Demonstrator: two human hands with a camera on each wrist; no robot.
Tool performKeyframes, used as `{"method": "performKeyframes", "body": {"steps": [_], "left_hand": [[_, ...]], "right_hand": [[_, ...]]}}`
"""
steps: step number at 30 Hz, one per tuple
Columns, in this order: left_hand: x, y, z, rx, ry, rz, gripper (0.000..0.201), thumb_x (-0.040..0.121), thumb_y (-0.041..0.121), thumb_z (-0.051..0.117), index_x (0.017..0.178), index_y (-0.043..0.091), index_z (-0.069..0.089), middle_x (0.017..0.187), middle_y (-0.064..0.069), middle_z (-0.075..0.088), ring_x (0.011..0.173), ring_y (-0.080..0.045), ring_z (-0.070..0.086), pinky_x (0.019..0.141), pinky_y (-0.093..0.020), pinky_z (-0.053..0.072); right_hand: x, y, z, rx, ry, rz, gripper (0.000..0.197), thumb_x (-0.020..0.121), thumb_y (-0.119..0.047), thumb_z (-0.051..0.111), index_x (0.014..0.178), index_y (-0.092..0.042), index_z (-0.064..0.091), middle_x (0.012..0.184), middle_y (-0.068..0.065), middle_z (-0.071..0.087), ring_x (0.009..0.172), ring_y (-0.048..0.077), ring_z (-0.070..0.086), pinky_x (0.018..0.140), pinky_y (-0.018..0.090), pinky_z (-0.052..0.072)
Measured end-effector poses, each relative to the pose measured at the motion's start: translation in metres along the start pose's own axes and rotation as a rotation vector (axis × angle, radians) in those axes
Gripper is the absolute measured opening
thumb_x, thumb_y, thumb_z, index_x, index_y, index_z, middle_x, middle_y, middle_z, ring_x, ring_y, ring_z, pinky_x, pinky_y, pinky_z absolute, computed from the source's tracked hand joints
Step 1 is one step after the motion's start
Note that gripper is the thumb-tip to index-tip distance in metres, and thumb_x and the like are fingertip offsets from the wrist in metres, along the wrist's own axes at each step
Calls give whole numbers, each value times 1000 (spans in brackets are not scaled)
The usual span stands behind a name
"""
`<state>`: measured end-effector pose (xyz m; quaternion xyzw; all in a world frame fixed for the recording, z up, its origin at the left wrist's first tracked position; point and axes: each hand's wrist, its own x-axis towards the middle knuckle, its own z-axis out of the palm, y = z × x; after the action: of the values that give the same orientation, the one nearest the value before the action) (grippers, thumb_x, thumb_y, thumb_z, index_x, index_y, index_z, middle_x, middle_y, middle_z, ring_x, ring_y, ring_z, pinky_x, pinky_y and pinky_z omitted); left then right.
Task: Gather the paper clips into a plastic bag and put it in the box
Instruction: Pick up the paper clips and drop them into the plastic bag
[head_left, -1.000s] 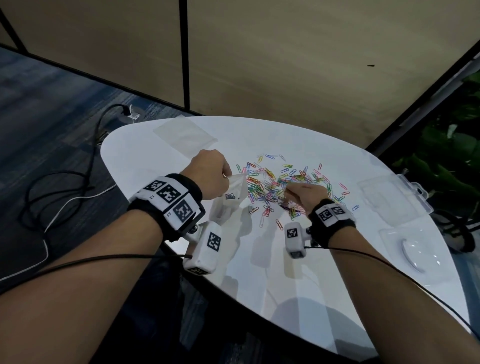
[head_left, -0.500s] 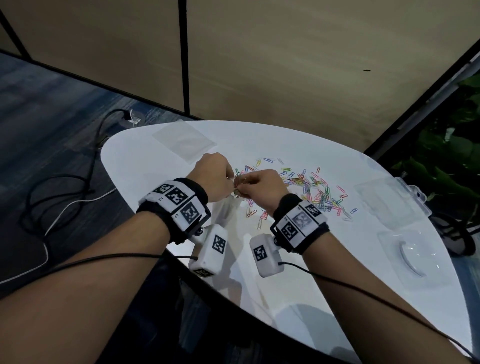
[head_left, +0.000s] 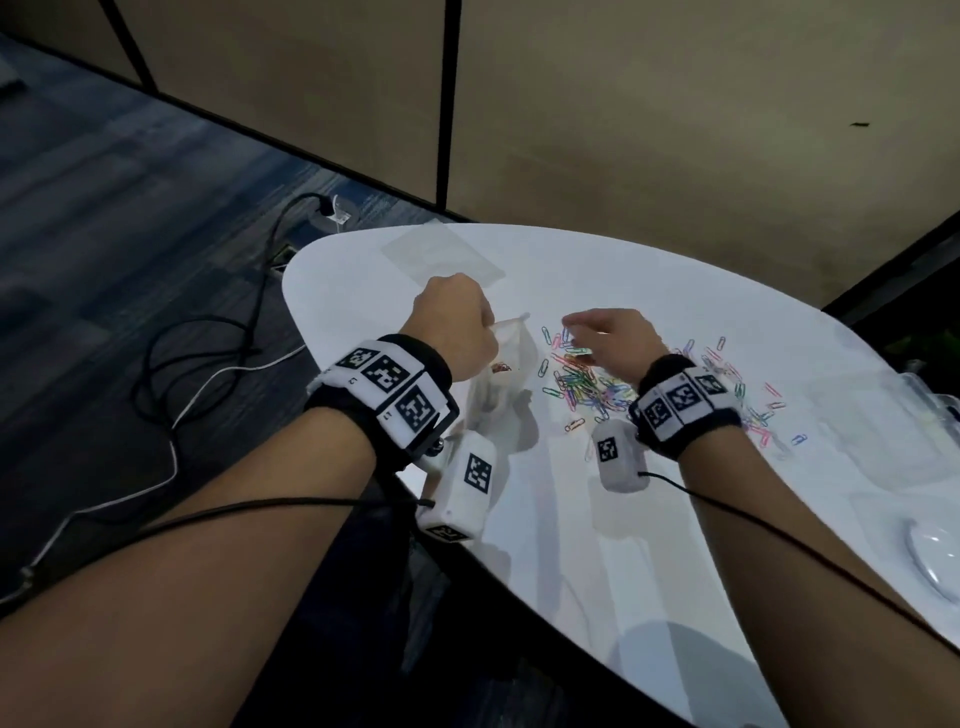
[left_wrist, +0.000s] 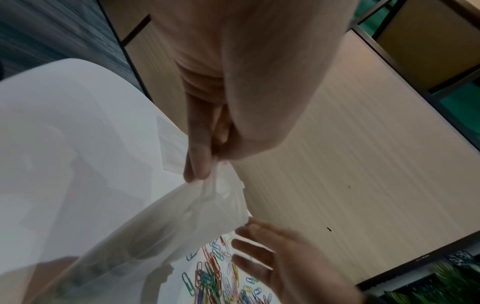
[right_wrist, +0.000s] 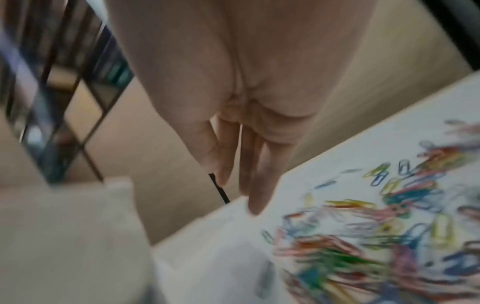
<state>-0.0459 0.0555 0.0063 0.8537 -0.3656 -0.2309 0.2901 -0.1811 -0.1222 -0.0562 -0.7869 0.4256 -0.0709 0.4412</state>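
My left hand (head_left: 457, 332) pinches the top edge of a clear plastic bag (head_left: 501, 382) and holds it upright on the white table (head_left: 649, 519); a few clips show inside it. The left wrist view shows thumb and fingers (left_wrist: 200, 162) pinching the plastic bag (left_wrist: 166, 224). Colourful paper clips (head_left: 587, 382) lie scattered right of the bag. My right hand (head_left: 608, 338) hovers over the pile with straight, spread fingers, holding nothing; in the right wrist view its fingers (right_wrist: 255, 185) point down beside the paper clips (right_wrist: 376, 226). The clear plastic box (head_left: 883, 431) sits at the right.
A second flat plastic bag (head_left: 441, 254) lies at the table's far left. A clear lid or tray (head_left: 930, 556) rests near the right edge. Cables (head_left: 208, 374) run over the dark floor on the left. A beige partition wall stands behind the table.
My right hand brought clips from the pile to the bag's mouth, then drew back right over the pile with open fingers. The left hand kept holding the bag.
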Motion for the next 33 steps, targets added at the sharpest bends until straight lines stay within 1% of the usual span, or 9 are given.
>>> {"method": "performKeyframes", "body": {"steps": [3,5,12,14,17,19,24,28,33], "left_hand": [[2,-8,-4,-10,14,-12,25,87,4,57,106,9,72,103,-14,71,99,-27,70,89,-37,58],[3,-12,-6,-26,6,-15,25,87,4,58,106,9,73,107,-13,71,98,-29,71,88,-39,59],[5,-11,-6,-19,-21,-4,25,85,5,58,102,12,75,104,-12,72,93,-29,72,86,-39,60],[4,-10,-5,-23,-27,-5,27,85,4,57,104,12,74,107,-12,70,93,-29,72,86,-39,60],[1,-7,-2,-11,-42,9,27,85,4,56,104,11,73,107,-12,70,92,-29,72,86,-39,60],[-1,-4,-1,0,-53,22,26,85,4,56,102,11,74,105,-12,71,91,-29,72,87,-39,59],[-3,0,1,0,-71,37,26,84,3,56,101,10,74,103,-12,71,92,-30,71,88,-39,59],[-2,2,3,0,-78,48,23,85,3,57,99,10,75,102,-11,72,91,-30,71,86,-40,59],[-1,3,5,-12,-78,48,22,85,3,57,98,9,75,101,-11,72,89,-29,72,85,-40,60]], "right_hand": [[27,14,29,-562,-144,-68,48,100,-31,48,147,-19,41,158,7,32,142,25,36,115,34,28],[39,19,47,-738,-254,-121,55,101,-31,43,150,-10,30,161,14,17,147,28,23,119,40,24],[14,50,68,-1226,-257,-288,62,100,-35,39,154,-15,15,163,8,9,150,30,10,118,55,13],[3,61,60,-1228,-209,-257,60,99,-25,45,153,-19,19,161,6,16,147,37,16,114,58,21],[0,72,47,-1064,-124,-299,30,92,-10,54,122,-12,57,125,12,55,111,32,57,88,40,52],[-3,70,40,-997,-50,-286,15,91,-5,55,99,-7,67,102,11,64,91,27,63,79,34,54],[-6,70,23,-787,100,-50,17,90,-2,57,84,-6,72,85,8,68,77,21,65,72,26,55],[-9,77,-6,-89,234,245,9,84,-10,74,90,-15,77,82,-2,73,72,14,70,72,23,57],[-30,42,-22,928,222,285,22,82,5,71,104,8,68,105,23,72,89,25,74,84,30,60]]}}
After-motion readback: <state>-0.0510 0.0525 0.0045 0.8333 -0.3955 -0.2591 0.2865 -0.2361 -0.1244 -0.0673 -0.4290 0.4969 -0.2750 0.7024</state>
